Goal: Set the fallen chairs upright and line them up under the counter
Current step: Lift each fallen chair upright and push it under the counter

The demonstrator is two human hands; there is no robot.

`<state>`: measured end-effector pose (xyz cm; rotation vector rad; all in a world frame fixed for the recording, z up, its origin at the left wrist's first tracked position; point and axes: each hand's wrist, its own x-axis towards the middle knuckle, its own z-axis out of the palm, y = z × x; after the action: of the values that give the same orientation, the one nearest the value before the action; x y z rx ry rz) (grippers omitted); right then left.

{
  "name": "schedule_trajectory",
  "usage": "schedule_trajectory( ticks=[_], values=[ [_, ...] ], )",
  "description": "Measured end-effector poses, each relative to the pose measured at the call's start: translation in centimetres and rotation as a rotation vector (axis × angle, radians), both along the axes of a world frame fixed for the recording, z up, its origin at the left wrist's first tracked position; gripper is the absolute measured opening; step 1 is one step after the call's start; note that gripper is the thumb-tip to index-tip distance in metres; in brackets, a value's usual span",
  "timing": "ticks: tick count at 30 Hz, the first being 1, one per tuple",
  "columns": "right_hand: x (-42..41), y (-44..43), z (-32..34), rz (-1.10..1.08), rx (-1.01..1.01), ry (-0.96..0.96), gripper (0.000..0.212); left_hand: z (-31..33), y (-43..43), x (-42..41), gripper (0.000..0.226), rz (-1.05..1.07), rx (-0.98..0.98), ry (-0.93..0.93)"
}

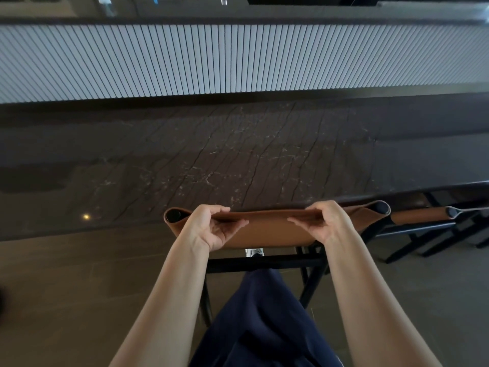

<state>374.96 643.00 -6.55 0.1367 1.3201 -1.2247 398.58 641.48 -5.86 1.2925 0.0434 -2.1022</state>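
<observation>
Backrest (267, 221) lay crosswise at the table (238, 154) edge; my left grip (211, 227) and right grip (324, 223) clasped it, equally near.

Dark veined counter (238, 154) runs across, its top bare; on the tan tiled floor (66, 287) stand black-framed chairs (423, 229).

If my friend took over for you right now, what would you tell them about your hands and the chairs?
Left hand: grip closed on the tan backrest of the chair in front.
Right hand: grip closed on the same backrest.
That chair stands upright, its backrest at the edge of the dark counter.
A second chair stands upright to the right, along the counter.
Done: two chairs are up.
Left: probably nudge this one into line with its neighbour; other chairs are out of view.
</observation>
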Motion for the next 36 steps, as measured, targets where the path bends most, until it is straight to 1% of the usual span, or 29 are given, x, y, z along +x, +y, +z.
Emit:
schedule_trajectory(
  ticks=[4, 9, 13, 16, 18, 22, 25, 36],
  values=[
    [-0.2, 1.4, -0.3, -0.032, -0.02, 0.039, 0.02, 0.1, 1.1, -0.4, 0.038, -0.013, -0.064, -0.078],
    [0.7, 2.5, -1.3, -0.001, -0.048, 0.064, 0.021, -0.9, 2.6, 0.7, 0.039, 0.056, -0.096, -0.092],
    [0.4, 2.3, -2.9, 0.001, -0.074, 0.078, 0.021, -2.2, 3.1, 0.7, 0.03, 0.061, -0.138, -0.053],
    [0.1, 1.2, -4.3, -0.004, -0.093, 0.092, 0.024, -3.3, 2.8, 0.2, 0.028, 0.067, -0.161, -0.038],
    [0.2, 0.6, -5.6, -0.003, -0.081, 0.1, 0.027, -4.4, 2.6, 0.1, 0.026, 0.075, -0.148, -0.028],
    [0.1, 0.8, -8.0, 0.009, -0.038, 0.069, 0.024, -7.2, 2.7, 0.7, 0.02, 0.065, -0.102, -0.003],
    [0.0, 1.3, -9.2, 0.045, 0.013, 0.045, 0.025, -8.6, 3.3, 0.9, 0.023, 0.061, -0.053, 0.023],
    [-0.2, 0.4, -10.0, 0.042, 0.014, 0.019, 0.024, -9.6, 1.7, 1.1, 0.03, 0.043, -0.004, 0.065]
  ],
)
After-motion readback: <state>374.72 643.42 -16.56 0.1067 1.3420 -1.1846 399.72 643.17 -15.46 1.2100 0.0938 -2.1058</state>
